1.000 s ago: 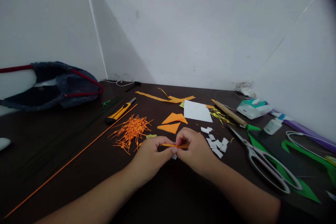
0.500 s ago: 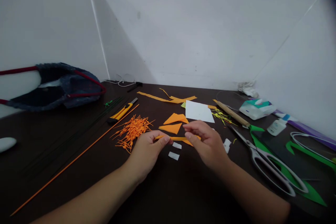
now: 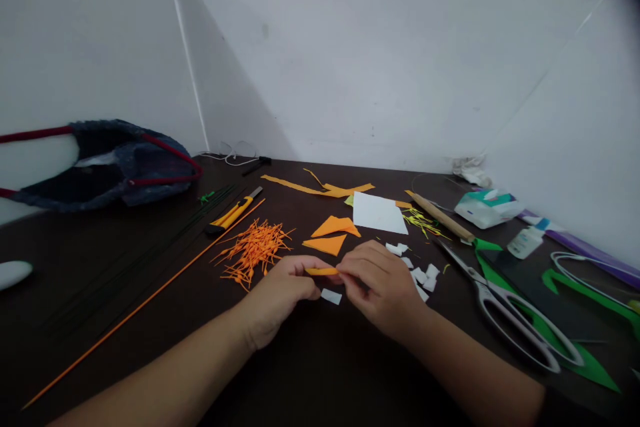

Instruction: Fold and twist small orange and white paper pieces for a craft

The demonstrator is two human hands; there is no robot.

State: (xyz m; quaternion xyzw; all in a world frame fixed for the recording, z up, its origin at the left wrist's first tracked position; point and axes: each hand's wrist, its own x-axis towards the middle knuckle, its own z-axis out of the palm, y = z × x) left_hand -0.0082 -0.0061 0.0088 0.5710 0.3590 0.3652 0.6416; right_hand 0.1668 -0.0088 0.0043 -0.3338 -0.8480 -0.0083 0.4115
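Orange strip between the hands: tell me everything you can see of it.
The orange strip is narrow and plain-coloured, and looks like paper; whether it is folded or rolled is unclear. Its short visible stretch runs crosswise, nearly level. The right end is pinched in the fingertip grip of the right hand. The left end disappears at the left hand, where contact is partly hidden. Both ends are covered, so its full length cannot be judged.

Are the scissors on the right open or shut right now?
Shut, it appears: the scissors have their blades lying together, tapering to one point.
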